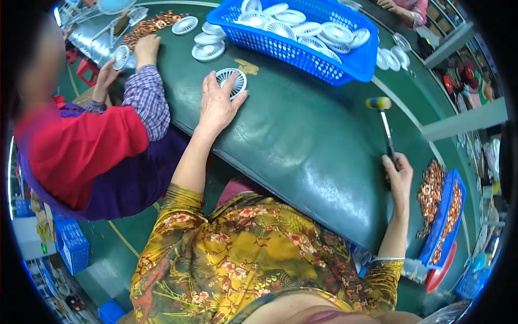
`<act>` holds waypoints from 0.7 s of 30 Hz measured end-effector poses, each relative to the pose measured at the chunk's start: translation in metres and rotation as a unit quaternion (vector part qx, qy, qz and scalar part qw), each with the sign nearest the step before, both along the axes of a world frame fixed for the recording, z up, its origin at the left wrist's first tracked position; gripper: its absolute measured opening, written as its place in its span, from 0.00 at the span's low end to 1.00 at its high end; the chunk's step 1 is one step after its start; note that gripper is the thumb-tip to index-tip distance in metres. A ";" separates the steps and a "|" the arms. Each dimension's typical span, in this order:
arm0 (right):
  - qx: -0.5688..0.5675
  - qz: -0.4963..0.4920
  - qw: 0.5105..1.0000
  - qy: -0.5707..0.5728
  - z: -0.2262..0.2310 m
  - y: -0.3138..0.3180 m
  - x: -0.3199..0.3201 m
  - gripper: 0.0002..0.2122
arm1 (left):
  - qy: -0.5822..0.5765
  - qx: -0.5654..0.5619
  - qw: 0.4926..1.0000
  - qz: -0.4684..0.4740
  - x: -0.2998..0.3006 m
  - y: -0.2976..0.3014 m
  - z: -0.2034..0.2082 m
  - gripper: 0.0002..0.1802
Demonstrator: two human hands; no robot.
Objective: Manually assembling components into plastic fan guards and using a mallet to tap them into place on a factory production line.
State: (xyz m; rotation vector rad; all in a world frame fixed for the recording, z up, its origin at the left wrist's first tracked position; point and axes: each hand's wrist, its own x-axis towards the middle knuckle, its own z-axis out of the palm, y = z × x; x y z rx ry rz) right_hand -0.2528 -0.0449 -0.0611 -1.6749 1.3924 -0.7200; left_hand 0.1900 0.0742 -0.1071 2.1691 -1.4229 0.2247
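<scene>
Under the fingers of my left hand (pixel 217 108) is a white round slotted disc (pixel 237 82) at the table's left part. The thumb sits at its near right rim and the other fingers reach over its left side, gripping it. My right hand (pixel 399 171) is closed around the black handle of a small mallet (pixel 386 128) on the right. The mallet's yellow and dark head (pixel 378 102) points away from me, raised over the green table (pixel 291 146). Several like discs (pixel 208 51) lie beyond my left hand.
A blue basket (pixel 302 62) full of white discs stands at the far side. Copper-coloured rings (pixel 430 189) lie at the right, beside a blue tray (pixel 447 216) holding more. A co-worker in red and purple (pixel 97 151) sits close on my left, holding a disc (pixel 121 57).
</scene>
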 end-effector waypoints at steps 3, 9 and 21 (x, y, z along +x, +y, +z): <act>0.087 0.007 0.996 -0.009 0.002 0.048 0.014 0.11 | 0.063 -0.022 0.992 -0.107 -0.044 0.001 0.015 0.35; 0.085 0.049 0.992 -0.075 0.044 0.093 0.059 0.15 | 0.199 0.033 0.942 -0.269 -0.112 0.003 0.030 0.59; -0.044 0.145 0.971 0.184 0.056 0.102 0.083 0.15 | 0.341 0.001 0.891 -0.301 -0.084 -0.003 0.045 0.54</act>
